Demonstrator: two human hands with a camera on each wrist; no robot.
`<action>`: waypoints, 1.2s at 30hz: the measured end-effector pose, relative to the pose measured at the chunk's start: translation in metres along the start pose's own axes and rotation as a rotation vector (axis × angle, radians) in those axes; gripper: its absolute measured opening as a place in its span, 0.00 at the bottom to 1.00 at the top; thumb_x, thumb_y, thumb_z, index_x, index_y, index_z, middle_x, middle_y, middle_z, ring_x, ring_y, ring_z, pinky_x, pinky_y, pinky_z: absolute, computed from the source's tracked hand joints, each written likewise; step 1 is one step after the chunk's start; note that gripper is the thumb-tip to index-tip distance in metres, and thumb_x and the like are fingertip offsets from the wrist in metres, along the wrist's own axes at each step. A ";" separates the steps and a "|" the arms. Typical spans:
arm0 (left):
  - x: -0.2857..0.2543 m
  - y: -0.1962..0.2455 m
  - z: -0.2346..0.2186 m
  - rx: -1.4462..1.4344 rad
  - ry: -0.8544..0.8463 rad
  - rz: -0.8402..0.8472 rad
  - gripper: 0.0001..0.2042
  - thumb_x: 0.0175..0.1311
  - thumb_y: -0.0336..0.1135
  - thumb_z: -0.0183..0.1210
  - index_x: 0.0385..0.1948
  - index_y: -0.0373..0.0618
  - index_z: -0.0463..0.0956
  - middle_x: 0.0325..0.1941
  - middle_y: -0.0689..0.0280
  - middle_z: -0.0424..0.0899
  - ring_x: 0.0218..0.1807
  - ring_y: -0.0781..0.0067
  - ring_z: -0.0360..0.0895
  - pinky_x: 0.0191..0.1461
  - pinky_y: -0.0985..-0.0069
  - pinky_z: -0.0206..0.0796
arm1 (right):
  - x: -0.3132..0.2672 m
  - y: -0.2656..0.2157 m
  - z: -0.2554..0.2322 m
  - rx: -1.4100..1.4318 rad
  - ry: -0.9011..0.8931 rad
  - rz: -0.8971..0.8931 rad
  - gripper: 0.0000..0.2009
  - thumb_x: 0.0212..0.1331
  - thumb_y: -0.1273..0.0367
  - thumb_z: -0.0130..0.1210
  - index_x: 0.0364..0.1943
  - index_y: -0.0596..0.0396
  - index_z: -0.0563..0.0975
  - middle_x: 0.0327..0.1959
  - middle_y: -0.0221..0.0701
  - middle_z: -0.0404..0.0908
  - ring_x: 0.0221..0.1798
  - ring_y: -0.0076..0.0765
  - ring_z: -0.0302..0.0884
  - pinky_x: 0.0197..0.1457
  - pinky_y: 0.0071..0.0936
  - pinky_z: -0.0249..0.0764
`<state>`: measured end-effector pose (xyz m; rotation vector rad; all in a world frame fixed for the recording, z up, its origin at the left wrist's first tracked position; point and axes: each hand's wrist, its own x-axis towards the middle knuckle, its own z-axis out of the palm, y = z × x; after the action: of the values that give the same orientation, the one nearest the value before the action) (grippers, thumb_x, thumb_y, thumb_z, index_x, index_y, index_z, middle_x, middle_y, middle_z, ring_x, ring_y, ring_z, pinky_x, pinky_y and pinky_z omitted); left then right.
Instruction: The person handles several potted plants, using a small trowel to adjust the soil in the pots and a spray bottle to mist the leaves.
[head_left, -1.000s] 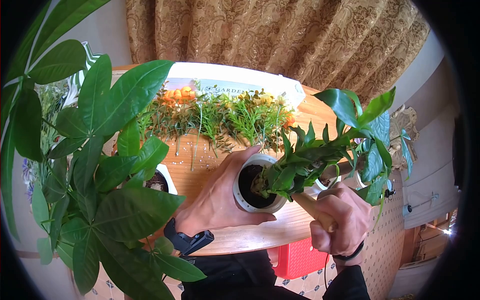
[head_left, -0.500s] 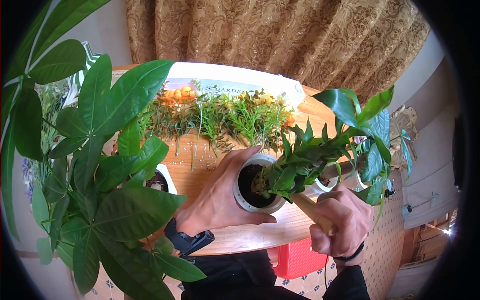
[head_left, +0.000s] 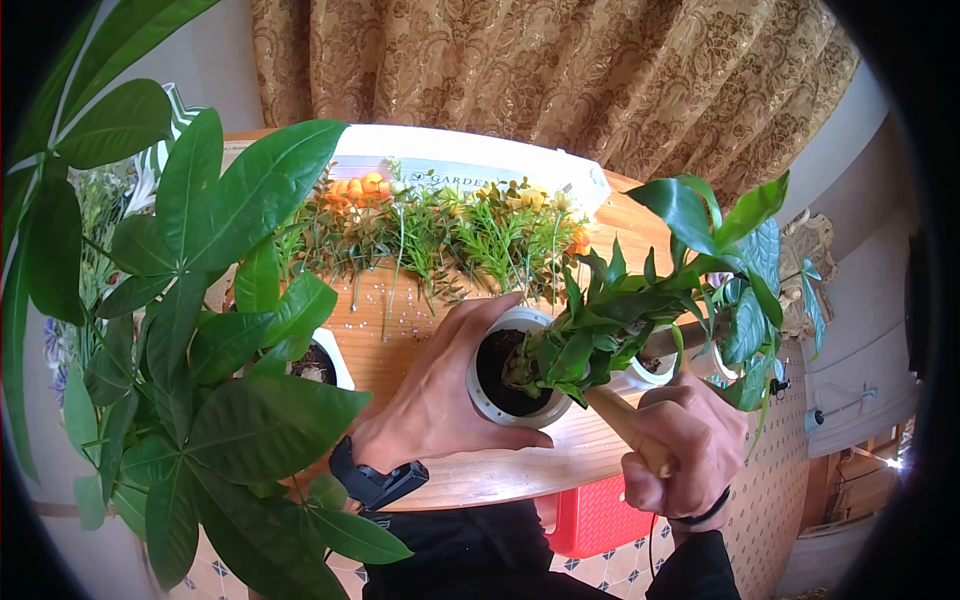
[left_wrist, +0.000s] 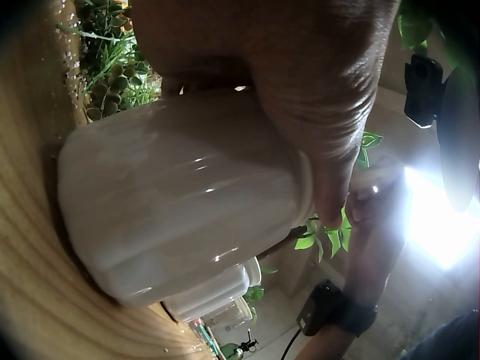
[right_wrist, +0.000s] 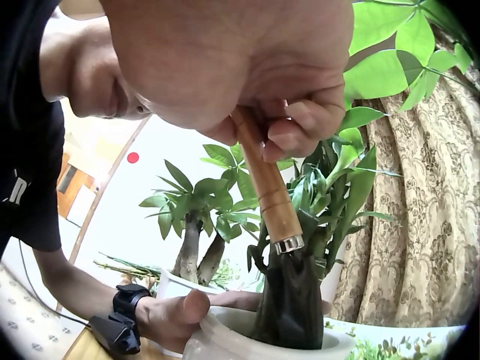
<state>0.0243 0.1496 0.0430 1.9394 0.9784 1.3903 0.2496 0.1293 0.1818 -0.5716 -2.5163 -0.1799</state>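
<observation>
My left hand (head_left: 435, 390) holds the side of a white pot (head_left: 482, 405), its thumb and fingers spread round the rim. Dark soil (head_left: 505, 375) fills the pot, and a leafy green plant (head_left: 610, 325) stands in it. My right hand (head_left: 690, 440) grips the wooden handle (head_left: 630, 425) of a small trowel. In the right wrist view the trowel's dark blade (right_wrist: 296, 300) is down inside the pot beside the stems; whether its tip touches soil is hidden. The left wrist view shows the pot (left_wrist: 180, 202) on the wooden table (left_wrist: 30, 247).
Artificial greenery and flowers (head_left: 450, 235) lie along the back by a white box (head_left: 480, 150). A large-leaved plant (head_left: 190, 400) covers the left side. Other white pots (head_left: 655, 370) stand at the right. A red stool (head_left: 605, 515) is below the table's front edge.
My right hand has shifted very slightly with the trowel handle. The left hand and the pot stay in place.
</observation>
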 end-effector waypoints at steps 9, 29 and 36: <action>0.001 0.001 -0.001 0.022 -0.017 0.016 0.62 0.32 0.49 0.87 0.74 0.39 0.58 0.67 0.47 0.69 0.69 0.43 0.68 0.73 0.53 0.64 | 0.001 -0.001 0.004 0.018 0.022 -0.001 0.23 0.45 0.70 0.71 0.46 0.60 0.74 0.24 0.32 0.74 0.21 0.35 0.72 0.21 0.30 0.68; -0.001 0.001 -0.001 -0.165 -0.057 -0.077 0.59 0.32 0.36 0.85 0.73 0.39 0.56 0.68 0.51 0.70 0.71 0.51 0.69 0.74 0.58 0.62 | 0.000 -0.003 -0.004 -0.023 -0.005 -0.006 0.21 0.47 0.69 0.69 0.45 0.61 0.75 0.24 0.31 0.74 0.21 0.35 0.72 0.21 0.31 0.67; 0.000 -0.001 -0.003 -0.005 -0.027 0.012 0.61 0.31 0.48 0.87 0.73 0.37 0.58 0.67 0.47 0.69 0.70 0.43 0.68 0.73 0.54 0.63 | 0.001 0.000 0.003 -0.033 0.033 0.005 0.21 0.48 0.68 0.69 0.46 0.60 0.75 0.25 0.31 0.76 0.20 0.34 0.71 0.23 0.32 0.65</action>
<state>0.0209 0.1506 0.0432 1.9582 0.9514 1.3688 0.2474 0.1301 0.1803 -0.5828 -2.4841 -0.2273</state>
